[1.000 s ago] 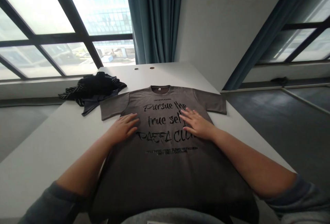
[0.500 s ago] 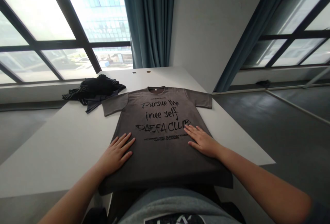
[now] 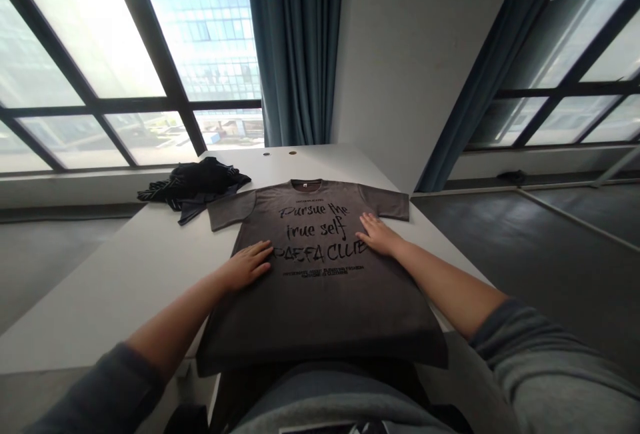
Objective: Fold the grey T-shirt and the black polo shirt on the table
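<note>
Dark brownish-grey, black-lettered fabric T-shirt (image 3: 323,314) lies spread at frame centre on the white worktop (image 3: 125,287), with the left hand (image 3: 247,266) on its frame-left side, right hand (image 3: 379,235) opposite, both flattened, fingers extended, gripping nothing.

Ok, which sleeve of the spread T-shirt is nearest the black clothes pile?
The left-side sleeve, beyond the left hand: the clothes pile lies beside it, while the right-side sleeve is on the opposite side of the T-shirt.
</note>
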Demonstrator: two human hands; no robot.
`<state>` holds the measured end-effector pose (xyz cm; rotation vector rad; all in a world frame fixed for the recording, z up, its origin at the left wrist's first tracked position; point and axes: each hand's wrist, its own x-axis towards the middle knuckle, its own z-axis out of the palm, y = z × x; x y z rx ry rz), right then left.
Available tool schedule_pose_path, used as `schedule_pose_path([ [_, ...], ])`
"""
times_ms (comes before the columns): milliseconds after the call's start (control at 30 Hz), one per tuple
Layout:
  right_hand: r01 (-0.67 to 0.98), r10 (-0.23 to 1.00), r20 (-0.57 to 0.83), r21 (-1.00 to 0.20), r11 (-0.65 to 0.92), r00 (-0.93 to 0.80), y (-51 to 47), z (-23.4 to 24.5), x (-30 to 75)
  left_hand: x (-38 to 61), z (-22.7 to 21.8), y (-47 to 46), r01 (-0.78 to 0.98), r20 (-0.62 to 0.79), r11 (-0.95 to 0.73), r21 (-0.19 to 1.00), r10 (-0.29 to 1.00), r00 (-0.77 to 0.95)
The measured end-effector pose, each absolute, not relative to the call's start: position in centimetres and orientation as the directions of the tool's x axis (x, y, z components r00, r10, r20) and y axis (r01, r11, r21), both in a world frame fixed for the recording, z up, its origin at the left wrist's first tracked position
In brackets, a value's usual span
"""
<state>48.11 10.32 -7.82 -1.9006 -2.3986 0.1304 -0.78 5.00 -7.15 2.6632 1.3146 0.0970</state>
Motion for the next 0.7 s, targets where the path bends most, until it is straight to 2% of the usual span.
schedule_pose_path([
  [167,0.996,0.998,-0.046,-0.08,0.026,-0.03,17.4,-8.1,47.6,2.2,-7.3,15.1,0.938,-0.004,-0.312,0.151,0.949,0.316],
  [233,0.994,1.0,-0.009,-0.109,0.012,-0.013,18.3,-9.2,48.1,2.4,-8.2,17.3,0.968,0.016,-0.204,0.146,0.979,0.204],
  [333,0.99,0.996,0.087,-0.133,0.045,-0.034,18.4,-10.8,48.9,2.0,-9.7,18.5,0.98,0.053,-0.129,0.15,0.991,0.122],
  [533,0.996,0.993,0.117,-0.086,0.036,-0.025,17.6,-10.2,48.8,1.4,-9.8,18.0,0.983,0.077,-0.135,0.123,0.989,0.126],
  [633,0.99,0.971,0.192,-0.006,0.144,-0.14,16.4,-9.0,47.9,1.1,-9.3,16.3,0.971,0.029,-0.219,0.099,0.976,0.217],
  [700,0.97,0.952,0.19,0.009,0.244,-0.241,15.0,-8.6,46.9,1.0,-9.4,14.4,0.953,0.019,-0.292,0.084,0.957,0.291],
])
